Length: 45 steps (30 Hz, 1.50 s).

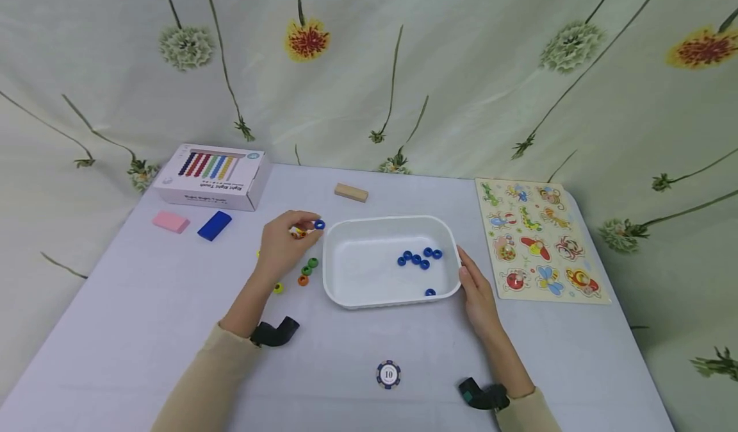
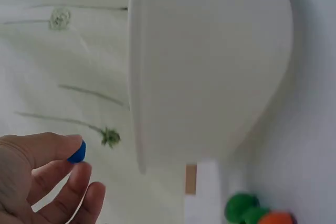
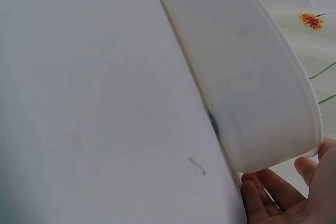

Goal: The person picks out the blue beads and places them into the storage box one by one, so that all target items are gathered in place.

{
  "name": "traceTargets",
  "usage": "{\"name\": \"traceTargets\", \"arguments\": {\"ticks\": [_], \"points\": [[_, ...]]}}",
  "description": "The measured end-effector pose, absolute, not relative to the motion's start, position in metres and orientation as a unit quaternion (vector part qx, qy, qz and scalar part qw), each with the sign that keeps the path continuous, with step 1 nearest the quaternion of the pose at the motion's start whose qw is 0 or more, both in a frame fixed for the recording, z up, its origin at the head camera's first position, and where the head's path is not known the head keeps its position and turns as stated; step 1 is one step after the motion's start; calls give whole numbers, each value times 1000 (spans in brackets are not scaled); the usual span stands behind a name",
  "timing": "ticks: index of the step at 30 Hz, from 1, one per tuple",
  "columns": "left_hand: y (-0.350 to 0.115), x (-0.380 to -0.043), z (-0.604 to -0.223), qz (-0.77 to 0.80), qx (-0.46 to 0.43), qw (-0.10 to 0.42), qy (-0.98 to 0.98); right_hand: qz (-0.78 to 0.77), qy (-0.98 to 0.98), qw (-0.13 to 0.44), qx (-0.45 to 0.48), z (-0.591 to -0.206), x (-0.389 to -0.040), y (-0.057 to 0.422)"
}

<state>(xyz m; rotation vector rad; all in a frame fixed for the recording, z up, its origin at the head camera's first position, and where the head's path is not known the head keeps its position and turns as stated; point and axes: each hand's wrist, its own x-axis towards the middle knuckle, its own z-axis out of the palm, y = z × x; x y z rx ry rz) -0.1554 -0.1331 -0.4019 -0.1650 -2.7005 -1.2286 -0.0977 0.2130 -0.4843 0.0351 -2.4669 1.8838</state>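
Observation:
My left hand (image 1: 282, 243) pinches a blue ring bead (image 1: 319, 225) between thumb and fingertips, just off the left end of a white plastic tray (image 1: 360, 259). In the left wrist view the same blue bead (image 2: 77, 152) shows between the fingertips. Several blue beads (image 1: 416, 259) lie inside the tray, mostly in its right half. My right hand (image 1: 478, 297) holds the tray's right end, thumb at the rim and fingers against the wall, as the right wrist view also shows. Green beads (image 1: 307, 270), an orange bead (image 1: 302, 280) and yellow beads (image 1: 278, 288) lie by the left hand; some are partly hidden.
A white box (image 1: 213, 179) stands at the back left, with a pink block (image 1: 170, 222) and a blue block (image 1: 214, 225) before it. A wooden block (image 1: 351, 192) lies behind the tray. An animal puzzle board (image 1: 539, 240) lies right; a poker chip (image 1: 388, 375) in front.

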Motion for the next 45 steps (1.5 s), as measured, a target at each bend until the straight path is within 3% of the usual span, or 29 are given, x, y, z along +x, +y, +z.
{"name": "traceTargets", "arguments": {"ticks": [6, 14, 22, 32, 36, 45], "points": [[-75, -171, -406, -457, -129, -5, -880, 614, -789, 8, 5, -481, -96, 212], [-24, -188, -429, -370, -154, -90, -912, 609, -793, 2, 4, -458, -89, 206], [-10, -197, -447, -308, -171, -139, -925, 603, -798, 4, -4, -457, -89, 206], [-17, -185, -437, -286, -230, -158, -917, 605, -796, 8, -5, -480, -97, 213], [-34, -170, -423, -303, -228, -122, -917, 600, -800, 10, 2, -483, -98, 213], [-119, -153, -412, -456, -106, 83, -880, 599, -801, 11, -3, -481, -96, 213]]}}
